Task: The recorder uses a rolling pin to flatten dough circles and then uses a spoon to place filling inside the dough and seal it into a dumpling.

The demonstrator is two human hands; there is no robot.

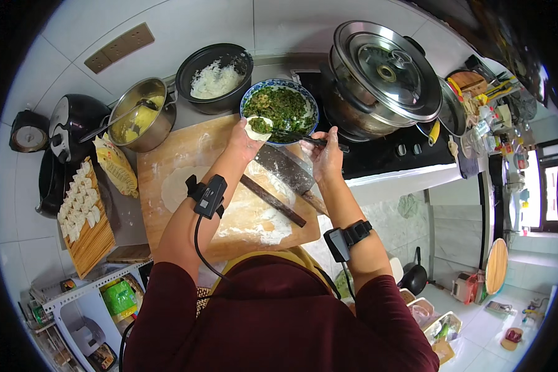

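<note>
My left hand (243, 142) holds a round dough wrapper (259, 135) with a mound of green filling (261, 124) on it, at the near left rim of a blue-and-white bowl (310, 95). Chopped green filling (279, 104) fills much of that bowl. In my right hand (326, 156) are dark chopsticks (302, 136), whose tips reach over the bowl towards the wrapper. Below my hands lies a floured wooden board (186, 139) with a rolled-out sheet of dough (179, 183), a dark rolling pin (273, 200) and a wide-bladed cleaver (286, 168) with a wooden handle.
A lidded steel pot (381, 83) stands on the black stove (390, 153) at right. Behind the board are a black pot (214, 79) of white food and a steel pot (142, 116) with a ladle. At left, several dumplings (79, 202) sit on a wooden board (90, 246).
</note>
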